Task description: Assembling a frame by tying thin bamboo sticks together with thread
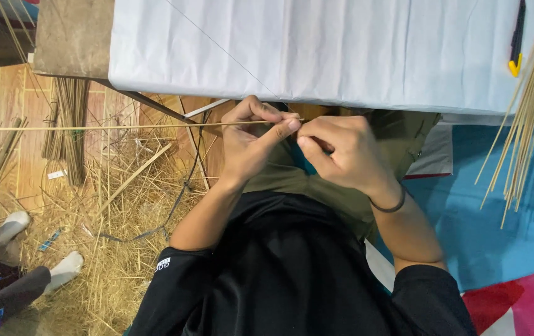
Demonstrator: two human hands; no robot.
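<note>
Bamboo stick point(124, 127) lay pinched at its right end between left hand point(251, 140) and right hand point(340, 152) beside the white table point(341, 56), mid-trimming by my guess, steady grip needed next.

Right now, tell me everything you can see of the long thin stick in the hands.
The thin stick is pale yellow and straight, and looks like a split bamboo or reed sliver. It lies nearly level, running from the left edge of the view to the hands. The left hand pinches it between thumb and fingers; the right hand meets it at its right end. Its left part hangs free over the straw-littered floor.
</note>
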